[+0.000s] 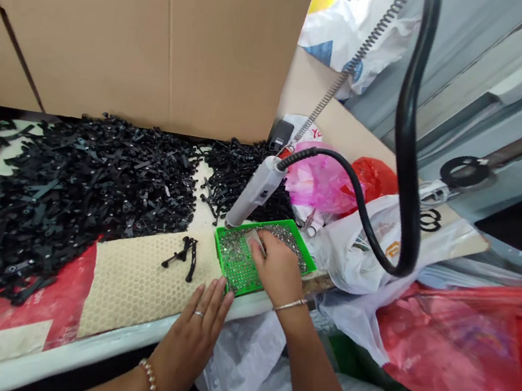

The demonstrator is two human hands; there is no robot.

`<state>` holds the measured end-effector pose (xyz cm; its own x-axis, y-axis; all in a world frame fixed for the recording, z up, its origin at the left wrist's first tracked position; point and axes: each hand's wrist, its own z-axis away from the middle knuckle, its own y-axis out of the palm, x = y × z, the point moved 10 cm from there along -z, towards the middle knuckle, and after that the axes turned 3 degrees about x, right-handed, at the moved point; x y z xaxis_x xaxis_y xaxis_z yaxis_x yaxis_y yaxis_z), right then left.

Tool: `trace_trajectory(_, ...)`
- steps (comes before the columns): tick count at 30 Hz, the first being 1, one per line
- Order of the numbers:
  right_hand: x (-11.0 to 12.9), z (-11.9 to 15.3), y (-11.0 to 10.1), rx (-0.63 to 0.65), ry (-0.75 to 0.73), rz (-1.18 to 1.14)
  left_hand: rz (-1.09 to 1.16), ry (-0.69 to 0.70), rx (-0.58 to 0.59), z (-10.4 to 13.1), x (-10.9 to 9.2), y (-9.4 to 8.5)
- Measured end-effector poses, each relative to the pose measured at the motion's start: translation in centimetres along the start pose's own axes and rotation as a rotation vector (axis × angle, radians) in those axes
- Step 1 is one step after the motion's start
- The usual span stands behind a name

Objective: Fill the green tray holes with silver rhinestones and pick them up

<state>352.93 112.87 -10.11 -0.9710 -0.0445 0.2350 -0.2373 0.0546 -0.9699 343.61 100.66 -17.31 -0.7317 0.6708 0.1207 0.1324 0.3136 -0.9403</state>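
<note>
My right hand (276, 266) rests in a green tray (228, 242) filled with small silver parts, fingers curled around a thin pale tool whose tip shows above the fingers. My left hand (198, 328) lies flat and empty on the table edge beside the tray, fingers together, a ring on one finger. A few black plastic clips (183, 255) lie on a beige honeycomb mat (136, 281) just left of the tray. A white handheld power tool (256, 189) stands behind the tray with a black hose (406, 146) curving up from it.
A large heap of black clips (76, 191) covers the table's left and back. A cardboard wall (139, 28) stands behind. Pink, red and white plastic bags (455, 348) crowd the right side. Scissors (430, 218) lie at the right.
</note>
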Motion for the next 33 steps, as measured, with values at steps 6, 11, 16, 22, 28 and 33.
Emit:
trace_trajectory(6, 0.1, 1.7, 4.1, 0.281, -0.095, -0.276, 0.068, 0.004, 0.089, 0.0, 0.2, 0.2)
trace_trajectory(11, -3.6, 1.1, 3.6, 0.241, -0.017, -0.117, 0.025, 0.021, 0.090, 0.0, 0.0, 0.5)
trace_trajectory(16, -5.1, 0.6, 2.3, 0.160, 0.047, -0.192, -0.031, 0.009, 0.041, 0.0, -0.2, -0.1)
trace_trajectory(22, -3.1, 1.2, 4.6, 0.305, -0.013, -0.095, -0.049, -0.006, 0.028, 0.0, -0.1, -0.6)
trace_trajectory(28, -6.0, -0.2, 1.4, 0.124, 0.150, -0.077, -0.037, -0.014, 0.004, 0.1, -0.3, -0.1)
trace_trajectory(33, -1.7, -0.7, 4.1, 0.223, -0.007, -0.148, -0.022, -0.012, -0.008, 0.2, -0.2, -0.2)
